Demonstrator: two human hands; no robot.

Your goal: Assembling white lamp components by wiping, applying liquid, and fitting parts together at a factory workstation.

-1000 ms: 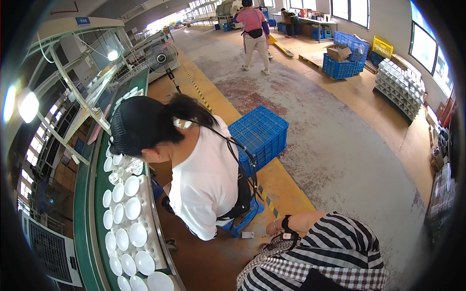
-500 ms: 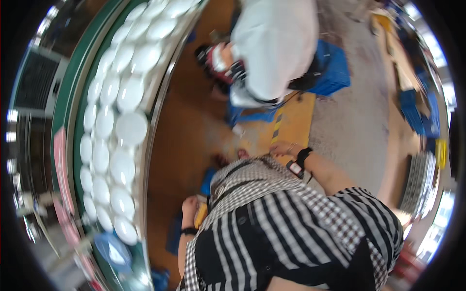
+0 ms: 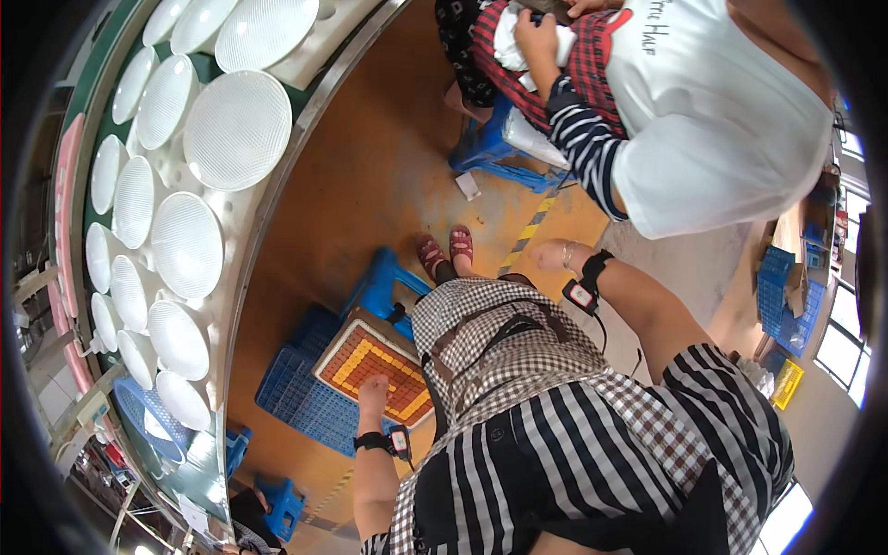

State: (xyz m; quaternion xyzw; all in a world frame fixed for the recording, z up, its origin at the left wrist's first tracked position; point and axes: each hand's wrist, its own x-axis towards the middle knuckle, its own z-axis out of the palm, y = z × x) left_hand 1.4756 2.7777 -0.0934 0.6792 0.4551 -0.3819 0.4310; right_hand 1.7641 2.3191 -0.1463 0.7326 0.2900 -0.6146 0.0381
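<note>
The left hand (image 3: 373, 395) is being held over the lower-left edge of the patterned cushion (image 3: 388, 342), nothing visible in it; how far it is open cannot be told. The cushion is being flanked at its left corner by a blue crate (image 3: 296, 376). The right hand (image 3: 553, 254) is being held out, its closure and contents likewise unclear. White dishes (image 3: 238, 129) are being carried along the conveyor's metal edge (image 3: 257, 215).

Black lettering (image 3: 650, 35) across co-worker's white shirt (image 3: 717, 153).

A tiled orange-and-yellow pad (image 3: 398, 373) lies flat by a blue crate (image 3: 301, 396).
</note>
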